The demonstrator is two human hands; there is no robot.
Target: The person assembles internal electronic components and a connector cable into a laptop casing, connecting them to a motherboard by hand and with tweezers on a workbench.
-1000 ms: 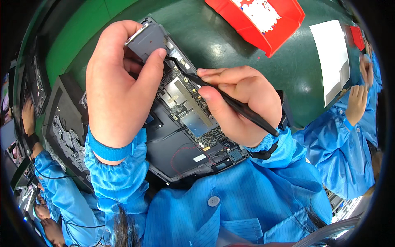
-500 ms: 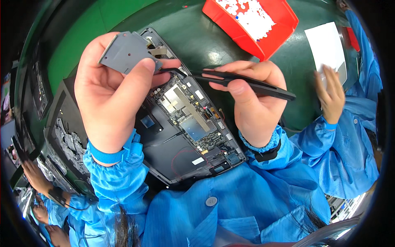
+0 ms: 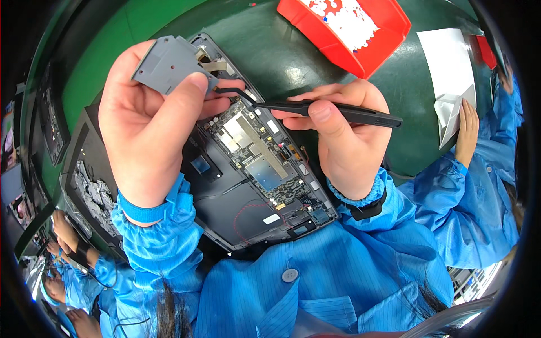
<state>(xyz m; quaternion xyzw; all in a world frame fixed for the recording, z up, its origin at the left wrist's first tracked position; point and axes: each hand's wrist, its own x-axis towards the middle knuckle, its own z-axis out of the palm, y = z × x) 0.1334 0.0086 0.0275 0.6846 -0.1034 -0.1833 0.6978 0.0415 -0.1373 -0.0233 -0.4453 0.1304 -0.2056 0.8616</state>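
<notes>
An opened dark electronic device (image 3: 217,211) lies tilted in front of me, its circuit board (image 3: 266,172) exposed. Over its far end my left hand (image 3: 149,138) pinches a grey plate-like part (image 3: 171,66) between thumb and fingers. My right hand (image 3: 352,138) is closed around black bent-tip tweezers (image 3: 344,112), which point left. Their curved tip reaches the edge of the grey part beside my left fingers. Whether the tip grips anything there is too small to tell. A thin red wire (image 3: 235,219) loops inside the device's near end.
A red bin (image 3: 378,53) of small white pieces stands at the far side. On the right a co-worker's hand (image 3: 467,132) touches a white sheet (image 3: 448,62). Left of the device lies a dark tray-like surface (image 3: 84,129) bearing crumpled grey material (image 3: 96,191). Other people work at far left.
The tweezers' prongs have come together, with the tool nearly level now. My left hand and the grey part have shifted slightly up and left. The co-worker's hand has moved down, and the white sheet's corner is folded.
</notes>
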